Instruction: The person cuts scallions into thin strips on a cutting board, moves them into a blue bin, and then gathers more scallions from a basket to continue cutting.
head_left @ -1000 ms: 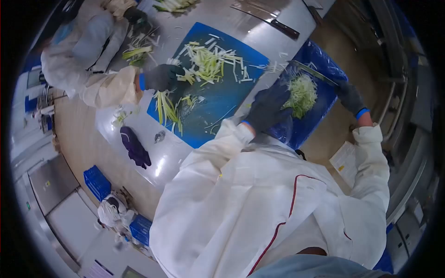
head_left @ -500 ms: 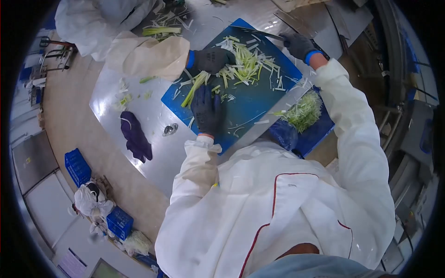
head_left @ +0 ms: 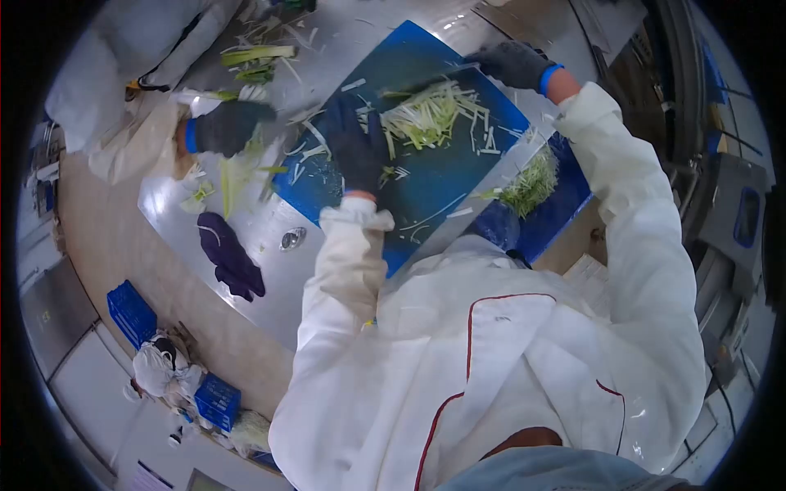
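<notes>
My right hand (head_left: 516, 65), in a dark glove with a blue cuff, is closed on a knife (head_left: 438, 79) at the upper right of the blue cutting board (head_left: 446, 176). The blurred blade reaches left along the far side of a pile of pale green leek strips (head_left: 430, 119). My left hand (head_left: 357, 151), also dark-gloved, lies with fingers stretched over the board, left of the pile. Cut scraps are near its fingertips and wrist. A co-worker's gloved hand (head_left: 229, 128) is over the steel table left of the board, with blurred leek pieces (head_left: 236, 176) beneath it.
A blue bag (head_left: 569, 200) with fine green shreds (head_left: 530, 186) lies right of the board. On the steel table (head_left: 291, 282) are a purple glove (head_left: 229, 255), a small shiny metal item (head_left: 292, 238) and leek stalks (head_left: 258, 55). Blue crates (head_left: 131, 313) stand at lower left.
The co-worker's hand has moved left off the board, along with leek pieces. My left hand has shifted up the board. My knife has come down and left toward the pile's far edge.
</notes>
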Available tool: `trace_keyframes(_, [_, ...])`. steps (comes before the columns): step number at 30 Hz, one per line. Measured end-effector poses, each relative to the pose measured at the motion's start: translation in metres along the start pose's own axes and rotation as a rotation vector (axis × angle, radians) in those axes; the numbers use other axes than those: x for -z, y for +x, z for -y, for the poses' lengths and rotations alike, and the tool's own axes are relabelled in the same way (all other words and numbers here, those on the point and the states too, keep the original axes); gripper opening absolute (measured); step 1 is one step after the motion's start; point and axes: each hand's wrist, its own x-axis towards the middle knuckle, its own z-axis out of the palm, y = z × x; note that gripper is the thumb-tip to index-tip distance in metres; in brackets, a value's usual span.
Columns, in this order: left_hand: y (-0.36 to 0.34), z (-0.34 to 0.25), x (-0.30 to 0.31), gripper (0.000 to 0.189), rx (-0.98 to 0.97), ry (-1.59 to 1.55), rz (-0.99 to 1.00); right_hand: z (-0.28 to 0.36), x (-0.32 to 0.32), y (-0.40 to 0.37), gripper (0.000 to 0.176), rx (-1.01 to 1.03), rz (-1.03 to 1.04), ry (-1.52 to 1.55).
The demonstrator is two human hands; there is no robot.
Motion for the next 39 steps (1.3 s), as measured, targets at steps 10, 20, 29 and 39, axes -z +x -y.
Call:
trace_keyframes(10, [-0.032,-0.053,-0.089,0.062,-0.024,0.002,0.133,-0.025,-0.017,-0.082,0.036,-0.046,-0.033,-0.064])
trace_keyframes(20, [-0.096,-0.205,-0.154,0.062,-0.043,-0.266,0.438,-0.053,-0.001,-0.304,0.033,-0.361,0.079,-0.002])
trace_keyframes(29, [-0.075,-0.180,-0.058,0.061,-0.101,-0.551,0.682,-0.015,-0.010,-0.354,0.032,-0.583,-0.179,0.191])
trace_keyframes(39, [-0.125,-0.042,0.063,0.075,-0.173,0.134,0.616,0.104,-0.060,-0.158,0.022,-0.969,-0.242,1.438])
